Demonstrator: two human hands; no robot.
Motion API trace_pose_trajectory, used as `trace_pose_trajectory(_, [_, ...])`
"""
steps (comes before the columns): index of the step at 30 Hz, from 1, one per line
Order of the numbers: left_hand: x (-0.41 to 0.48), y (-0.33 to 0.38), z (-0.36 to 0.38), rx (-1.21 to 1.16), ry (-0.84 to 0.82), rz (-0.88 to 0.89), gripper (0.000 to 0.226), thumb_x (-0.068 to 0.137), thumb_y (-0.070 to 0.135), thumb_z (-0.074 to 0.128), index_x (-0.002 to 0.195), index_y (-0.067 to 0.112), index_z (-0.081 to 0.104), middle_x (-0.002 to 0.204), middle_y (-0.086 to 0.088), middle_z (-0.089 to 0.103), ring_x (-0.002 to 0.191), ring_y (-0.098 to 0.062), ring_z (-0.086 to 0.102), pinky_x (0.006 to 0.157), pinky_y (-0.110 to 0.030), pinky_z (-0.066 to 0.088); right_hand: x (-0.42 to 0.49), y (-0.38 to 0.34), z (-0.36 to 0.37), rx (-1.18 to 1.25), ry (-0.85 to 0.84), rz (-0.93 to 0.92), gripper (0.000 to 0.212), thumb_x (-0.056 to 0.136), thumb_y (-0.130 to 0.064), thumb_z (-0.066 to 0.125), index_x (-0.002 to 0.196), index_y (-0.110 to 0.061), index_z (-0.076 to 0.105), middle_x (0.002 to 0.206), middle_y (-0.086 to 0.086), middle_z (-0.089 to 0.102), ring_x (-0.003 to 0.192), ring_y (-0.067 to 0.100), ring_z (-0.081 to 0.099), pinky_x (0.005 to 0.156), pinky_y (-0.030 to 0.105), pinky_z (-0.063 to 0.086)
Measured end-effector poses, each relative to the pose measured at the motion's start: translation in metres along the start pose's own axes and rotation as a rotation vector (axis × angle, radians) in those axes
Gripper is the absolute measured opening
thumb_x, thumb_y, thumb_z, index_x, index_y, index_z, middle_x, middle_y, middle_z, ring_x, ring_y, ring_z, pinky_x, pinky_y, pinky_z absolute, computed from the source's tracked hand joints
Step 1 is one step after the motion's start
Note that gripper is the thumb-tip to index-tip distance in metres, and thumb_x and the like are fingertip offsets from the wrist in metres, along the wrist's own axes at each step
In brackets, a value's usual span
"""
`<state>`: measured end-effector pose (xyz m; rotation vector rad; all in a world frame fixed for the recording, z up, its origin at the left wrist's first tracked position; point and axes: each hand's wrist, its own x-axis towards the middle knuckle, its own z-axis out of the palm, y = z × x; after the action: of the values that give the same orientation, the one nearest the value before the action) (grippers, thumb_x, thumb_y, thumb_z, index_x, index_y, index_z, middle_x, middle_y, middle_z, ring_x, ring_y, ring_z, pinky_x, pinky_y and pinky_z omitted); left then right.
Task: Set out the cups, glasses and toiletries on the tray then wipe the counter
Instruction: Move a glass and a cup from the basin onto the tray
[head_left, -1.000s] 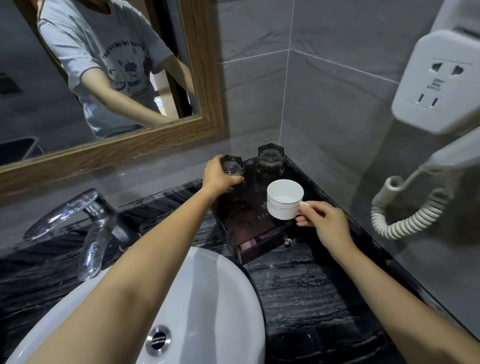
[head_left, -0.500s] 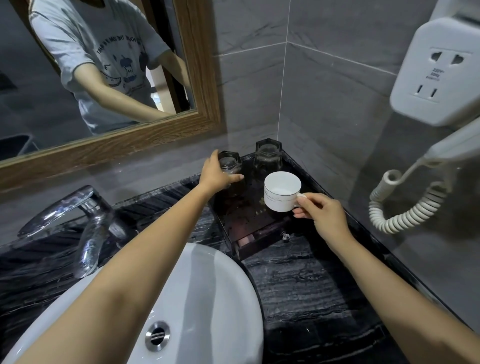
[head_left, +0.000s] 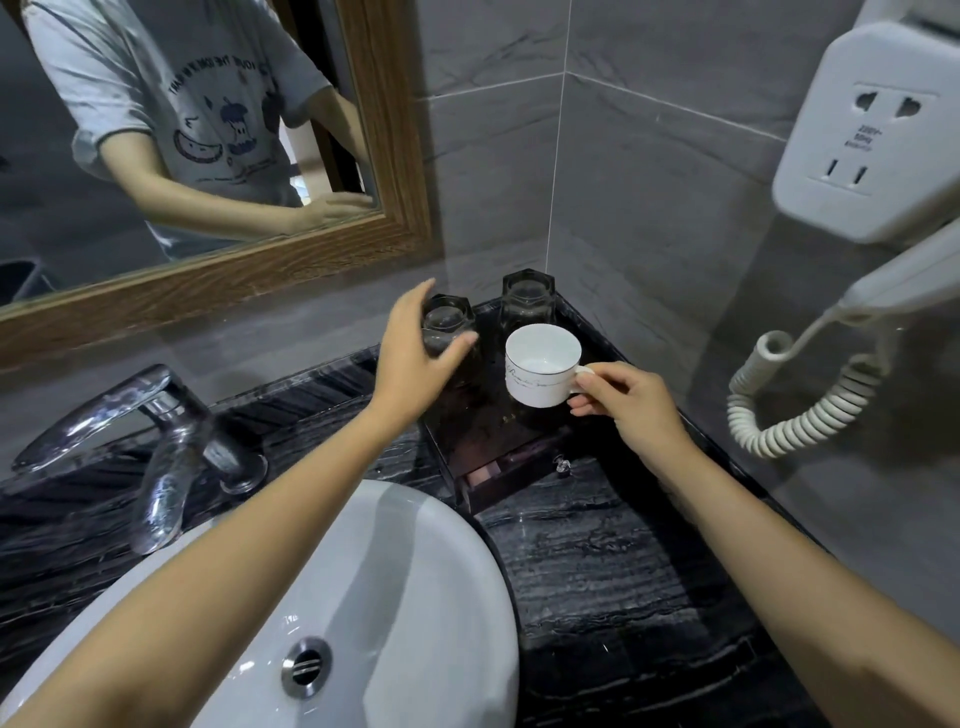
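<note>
Cup (head_left: 543, 365), white, hangs just above the tray (head_left: 470, 441) at frame centre, the right hand (head_left: 631, 410) pinching its handle. Beside it the left hand (head_left: 415, 358) spreads open around the near glass (head_left: 448, 325), apparently just off it; a second glass (head_left: 527, 300) stands in the tray's back corner. Judging by this, the setting-out step is in hand. Next, the cup needs lowering onto bare tray without knocking either glass.

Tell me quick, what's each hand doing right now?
Left hand: open, fingers spread beside the glass, not gripping it.
Right hand: shut on the cup, pinching its handle above the tray.
</note>
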<state>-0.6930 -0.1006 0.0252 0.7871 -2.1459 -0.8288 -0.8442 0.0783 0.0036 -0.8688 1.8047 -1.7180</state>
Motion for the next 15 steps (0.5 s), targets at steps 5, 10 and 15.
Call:
trace_pose_trajectory(5, [-0.016, 0.016, 0.011, -0.424, -0.53, -0.146, 0.08, 0.078, 0.013, 0.071, 0.143, 0.019, 0.025, 0.14, 0.01, 0.041, 0.124, 0.002, 0.043, 0.105, -0.014, 0.036, 0.006, -0.013, 0.002, 0.002, -0.101, -0.007, 0.018, 0.09, 0.0, 0.054, 0.102, 0.007, 0.065, 0.089, 0.015, 0.064, 0.059, 0.007, 0.067, 0.061, 0.019, 0.058])
trace_pose_trajectory(10, [-0.012, 0.015, 0.017, -0.478, -0.6, -0.191, 0.068, 0.073, 0.006, 0.074, 0.128, 0.028, 0.041, 0.125, 0.016, 0.052, 0.113, 0.006, 0.052, 0.091, -0.01, 0.045, 0.01, -0.02, -0.001, -0.003, -0.156, -0.016, 0.012, 0.089, -0.001, 0.056, 0.095, -0.002, 0.067, 0.081, 0.007, 0.066, 0.06, 0.008, 0.067, 0.061, 0.019, 0.057])
trace_pose_trajectory(15, [-0.012, 0.016, 0.037, -0.298, -0.47, -0.21, 0.074, 0.063, 0.018, 0.084, 0.124, 0.017, 0.042, 0.124, 0.005, 0.052, 0.113, -0.011, 0.052, 0.09, -0.022, 0.048, 0.024, -0.007, 0.0, 0.015, 0.009, 0.041, 0.011, 0.086, -0.003, 0.062, 0.094, 0.003, 0.063, 0.07, 0.01, 0.063, 0.054, 0.007, 0.064, 0.056, 0.018, 0.056])
